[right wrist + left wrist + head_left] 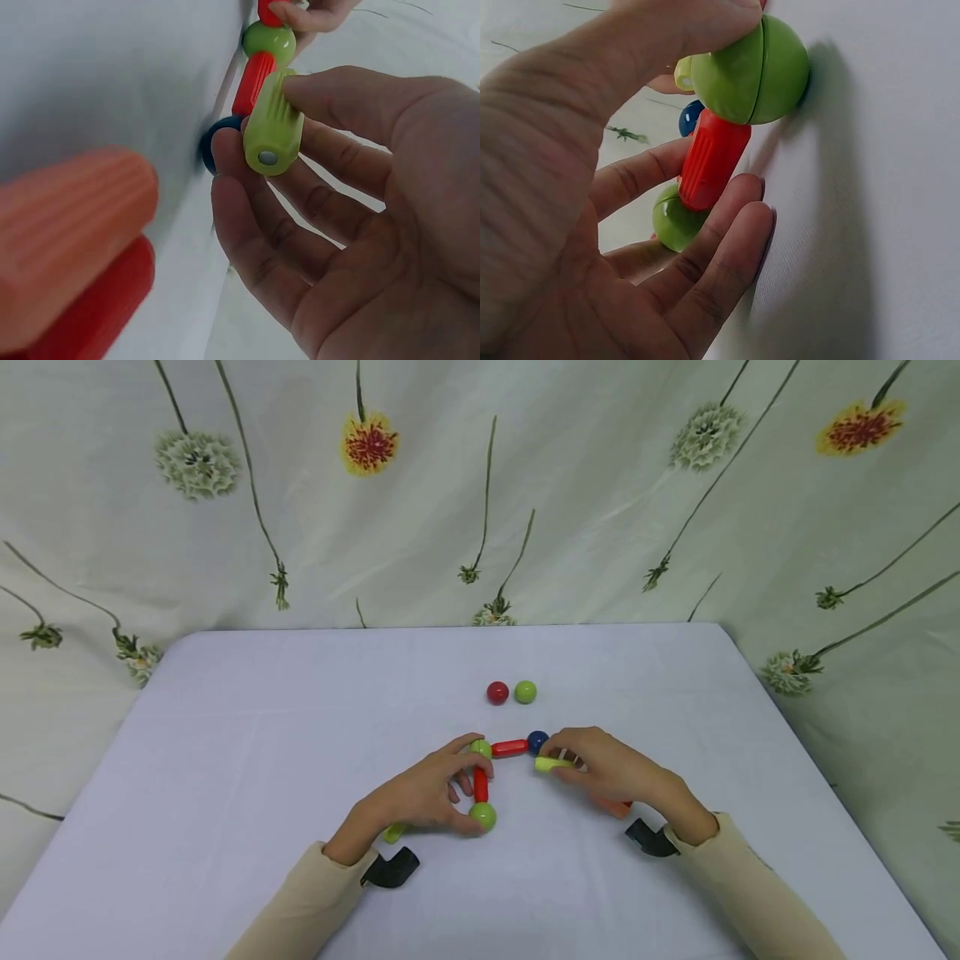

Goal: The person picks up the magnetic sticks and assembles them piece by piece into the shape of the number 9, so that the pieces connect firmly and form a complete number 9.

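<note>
My left hand (438, 792) holds a red magnetic stick with a green ball at each end. Its thumb lies on the near green ball (483, 817), and fingers reach the far green ball (480, 747). Between those balls stands the red stick (714, 161). A second red stick (510, 748) runs from the far green ball to a blue ball (536, 741). My right hand (600, 762) pinches a yellow-green stick (274, 127) between thumb and fingers, beside the blue ball. That stick's near end shows a silver disc; whether its other end touches anything, I cannot tell.
Behind the joined pieces lie a loose red ball (497, 693) and a green ball (525, 692). An orange stick (611, 807) and a red stick (97, 307) lie under the right wrist. Another yellow-green stick (393, 832) is partly hidden by the left hand.
</note>
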`<state>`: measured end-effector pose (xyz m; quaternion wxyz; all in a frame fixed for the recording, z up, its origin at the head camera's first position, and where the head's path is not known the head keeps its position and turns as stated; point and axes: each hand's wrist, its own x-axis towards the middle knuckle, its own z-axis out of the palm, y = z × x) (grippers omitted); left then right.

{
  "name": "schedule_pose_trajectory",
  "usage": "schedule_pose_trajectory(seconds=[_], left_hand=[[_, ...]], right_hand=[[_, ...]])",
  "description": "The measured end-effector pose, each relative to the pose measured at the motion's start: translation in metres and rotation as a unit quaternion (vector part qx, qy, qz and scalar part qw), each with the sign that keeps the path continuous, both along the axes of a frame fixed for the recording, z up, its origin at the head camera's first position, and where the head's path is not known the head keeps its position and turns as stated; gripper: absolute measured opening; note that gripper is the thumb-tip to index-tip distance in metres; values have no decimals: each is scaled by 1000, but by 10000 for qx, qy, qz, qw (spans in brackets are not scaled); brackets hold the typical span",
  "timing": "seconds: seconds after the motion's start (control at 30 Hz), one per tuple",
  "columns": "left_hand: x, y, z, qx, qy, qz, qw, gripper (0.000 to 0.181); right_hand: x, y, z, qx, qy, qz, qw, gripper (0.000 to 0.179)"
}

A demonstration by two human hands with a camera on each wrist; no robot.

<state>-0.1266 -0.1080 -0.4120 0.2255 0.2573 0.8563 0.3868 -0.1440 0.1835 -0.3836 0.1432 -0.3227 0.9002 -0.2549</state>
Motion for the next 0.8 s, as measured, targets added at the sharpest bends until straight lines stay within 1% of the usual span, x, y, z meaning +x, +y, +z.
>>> schedule_pose_trajectory(seconds=[0.17, 0.33, 0.5, 0.8], left_hand=[[0, 0, -1, 22, 65, 17, 10000, 52], [0, -1, -2, 11, 180, -35, 9998, 51], [-1, -1, -3, 49, 212, -71, 9997, 50], [-2, -2, -4, 106, 139, -109, 9998, 50]], right_hand=[[4, -9, -4, -69, -183, 165, 9997, 24], [8, -17, -10, -204, -156, 477, 9985, 22], [12, -23, -14, -179, -92, 562, 9982, 20], [18, -33, -16, -181, -337, 644, 9972, 18]])
